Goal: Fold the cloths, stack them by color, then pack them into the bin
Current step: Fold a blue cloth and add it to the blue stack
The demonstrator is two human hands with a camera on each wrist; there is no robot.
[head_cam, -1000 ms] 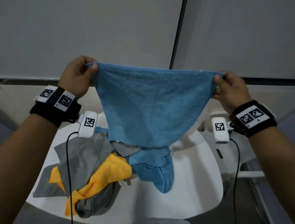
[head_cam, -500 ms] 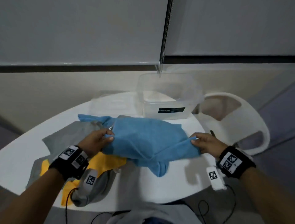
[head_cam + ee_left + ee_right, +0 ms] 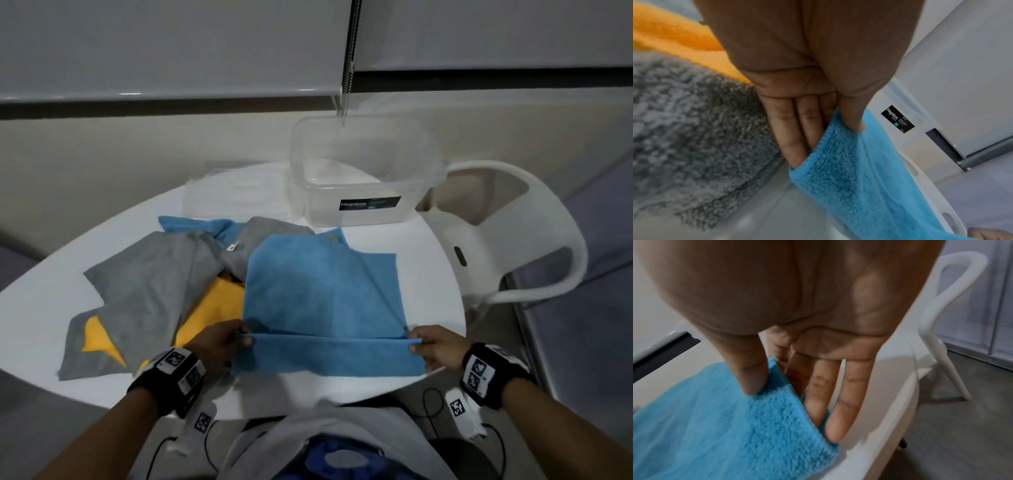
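Observation:
A blue cloth (image 3: 322, 301) lies spread on the round white table (image 3: 41, 308), its near part doubled over into a band along the front edge. My left hand (image 3: 239, 337) pinches the band's left corner between thumb and fingers (image 3: 795, 146). My right hand (image 3: 416, 344) pinches the right corner, thumb on top of the blue cloth (image 3: 725, 418). To the left sits a heap of grey cloths (image 3: 147, 287) and yellow cloth (image 3: 219, 308), with another blue cloth (image 3: 191, 224) partly under them. The clear plastic bin (image 3: 363, 171) stands at the table's far side.
A clear lid (image 3: 236, 195) lies flat left of the bin. A white plastic chair (image 3: 507, 240) stands close to the table's right edge. Cables hang from both wrists below the front edge. A wall with blinds runs behind the table.
The blue cloth went from held up in the air to laid on the table, and both hands have drawn its near edge toward me, making a fold.

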